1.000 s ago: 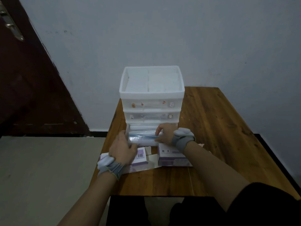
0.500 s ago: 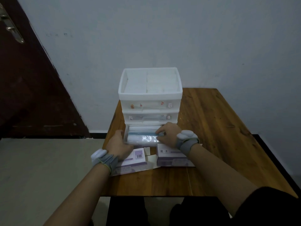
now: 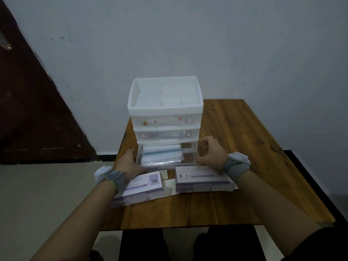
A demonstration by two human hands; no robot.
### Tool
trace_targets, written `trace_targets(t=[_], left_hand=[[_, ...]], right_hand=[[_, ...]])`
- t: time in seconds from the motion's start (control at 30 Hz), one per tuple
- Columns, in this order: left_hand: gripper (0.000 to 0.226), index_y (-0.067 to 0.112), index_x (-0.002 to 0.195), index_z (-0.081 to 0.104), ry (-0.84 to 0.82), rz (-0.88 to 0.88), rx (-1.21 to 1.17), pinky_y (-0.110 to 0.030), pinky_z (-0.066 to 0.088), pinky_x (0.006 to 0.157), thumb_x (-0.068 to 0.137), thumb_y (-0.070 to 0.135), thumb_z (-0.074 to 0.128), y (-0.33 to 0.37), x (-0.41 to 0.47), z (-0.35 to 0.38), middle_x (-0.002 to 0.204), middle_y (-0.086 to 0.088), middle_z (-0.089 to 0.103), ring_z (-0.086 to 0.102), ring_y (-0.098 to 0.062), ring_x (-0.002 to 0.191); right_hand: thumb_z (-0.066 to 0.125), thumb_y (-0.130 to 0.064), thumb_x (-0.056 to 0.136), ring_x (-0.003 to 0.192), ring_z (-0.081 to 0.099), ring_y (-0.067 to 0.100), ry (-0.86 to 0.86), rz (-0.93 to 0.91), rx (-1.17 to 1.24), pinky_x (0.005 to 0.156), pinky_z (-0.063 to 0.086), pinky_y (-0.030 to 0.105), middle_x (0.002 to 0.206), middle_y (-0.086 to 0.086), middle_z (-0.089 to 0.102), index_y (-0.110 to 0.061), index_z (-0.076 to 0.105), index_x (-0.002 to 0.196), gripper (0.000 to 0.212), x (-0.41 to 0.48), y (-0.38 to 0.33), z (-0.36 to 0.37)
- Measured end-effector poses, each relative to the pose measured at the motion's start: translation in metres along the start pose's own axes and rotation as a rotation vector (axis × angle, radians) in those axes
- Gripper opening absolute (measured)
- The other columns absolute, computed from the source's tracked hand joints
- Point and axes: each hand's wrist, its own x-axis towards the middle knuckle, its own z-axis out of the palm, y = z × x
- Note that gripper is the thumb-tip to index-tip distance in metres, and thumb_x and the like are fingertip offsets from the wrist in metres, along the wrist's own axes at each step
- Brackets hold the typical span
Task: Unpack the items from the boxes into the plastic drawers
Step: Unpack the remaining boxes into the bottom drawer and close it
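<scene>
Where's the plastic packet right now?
Head view, centre: the plastic packet lies in the open bottom drawer, toward its left side, between the left hand and right hand.

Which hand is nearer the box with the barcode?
Left. The left hand is at the barcode box's far corner; the right hand sits past the other box, apart.

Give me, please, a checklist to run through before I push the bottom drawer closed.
1. Packet lies inside the bottom drawer: ok.
2. Packet sits below the drawer rim: cannot tell.
3. Left hand rests at the drawer's front left corner, placed to push: ok.
4. Right hand clear of the frame: not ok; its curled fingers sit by the drawer's right wall, close to the frame.
5. Middle drawer shut: ok.
6. Left box and right box lie in front of the drawer, out of its path: ok.
</scene>
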Motion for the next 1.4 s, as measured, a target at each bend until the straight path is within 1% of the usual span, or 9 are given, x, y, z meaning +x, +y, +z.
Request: trace_targets(t=[0.13,0.43,0.57,0.63,0.73,0.83,1.07,1.2,1.4], left_hand=[[0.11,0.019,0.145,0.03,-0.014,0.044,-0.015,-0.041,0.048,0.095,0.056,0.043,0.091,-0.002,0.007,-0.002,0.137,-0.007,0.052,0.051,-0.027,0.121],[0.098,0.032,0.133,0.037,-0.052,0.206,-0.055,-0.034,0.046,0.089,0.052,0.038,0.093,-0.007,0.019,-0.002,0.127,0.005,0.054,0.05,-0.014,0.11],[0.096,0.037,0.131,0.037,-0.117,0.192,-0.154,-0.044,0.049,0.096,0.052,0.042,0.092,-0.005,0.026,-0.004,0.125,0.008,0.054,0.053,-0.017,0.113],[0.099,0.035,0.133,0.037,-0.103,0.174,-0.194,-0.042,0.048,0.095,0.051,0.047,0.091,-0.004,0.03,-0.004,0.122,0.013,0.052,0.052,-0.015,0.112],[0.105,0.033,0.137,0.038,-0.061,0.164,-0.206,-0.035,0.045,0.091,0.049,0.052,0.09,-0.003,0.036,-0.003,0.121,0.014,0.048,0.048,-0.013,0.11],[0.103,0.032,0.137,0.038,-0.068,0.139,-0.188,-0.034,0.045,0.089,0.05,0.05,0.092,-0.004,0.045,-0.002,0.121,0.013,0.049,0.047,-0.013,0.11],[0.073,0.024,0.129,0.05,0.098,0.122,-0.181,-0.035,0.048,0.086,0.067,0.045,0.084,-0.006,0.06,0.004,0.12,0.005,0.06,0.056,-0.017,0.104],[0.058,0.023,0.132,0.05,0.207,0.103,-0.122,-0.047,0.049,0.095,0.083,0.047,0.07,0.0,0.06,0.011,0.131,-0.005,0.06,0.058,-0.028,0.115],[0.057,0.018,0.131,0.046,0.237,0.061,-0.157,-0.043,0.049,0.095,0.087,0.047,0.065,0.008,0.038,0.007,0.13,-0.006,0.059,0.058,-0.027,0.115]], right_hand=[[0.084,-0.02,0.065,0.125,0.049,0.026,-0.177,0.103,0.073,0.099,0.047,0.037,0.14,0.008,0.046,-0.022,0.021,0.148,0.105,0.018,0.0,-0.004],[0.068,-0.039,0.08,0.103,0.062,0.019,-0.181,0.174,-0.062,0.085,0.051,0.031,0.121,0.002,0.065,-0.022,0.051,0.132,0.057,0.032,0.006,0.01],[0.068,-0.037,0.081,0.1,0.062,0.023,0.064,0.118,-0.133,0.074,0.043,0.026,0.116,0.006,0.066,-0.016,0.057,0.119,0.045,0.037,0.002,0.016],[0.071,-0.037,0.08,0.106,0.061,0.024,0.122,0.121,-0.063,0.077,0.045,0.027,0.121,0.005,0.063,-0.015,0.051,0.125,0.054,0.038,0.001,0.014],[0.079,-0.045,0.07,0.113,0.058,0.021,-0.194,0.093,0.183,0.093,0.052,0.038,0.131,0.0,0.057,-0.023,0.029,0.146,0.093,0.035,0.008,0.001],[0.088,-0.044,0.058,0.117,0.055,0.02,-0.31,-0.031,-0.014,0.1,0.049,0.043,0.135,0.0,0.055,-0.028,0.021,0.148,0.113,0.034,0.014,-0.001],[0.081,-0.058,0.062,0.11,0.058,0.023,-0.055,0.004,-0.132,0.094,0.051,0.043,0.125,0.004,0.06,-0.02,0.049,0.129,0.084,0.053,0.012,0.01],[0.075,-0.052,0.074,0.108,0.06,0.024,0.007,0.037,-0.146,0.091,0.052,0.041,0.124,0.005,0.061,-0.02,0.048,0.131,0.07,0.056,0.015,0.015],[0.071,-0.039,0.08,0.092,0.061,0.019,0.084,0.035,-0.109,0.077,0.053,0.034,0.106,0.002,0.062,-0.019,0.047,0.124,0.054,0.038,0.012,0.011]])
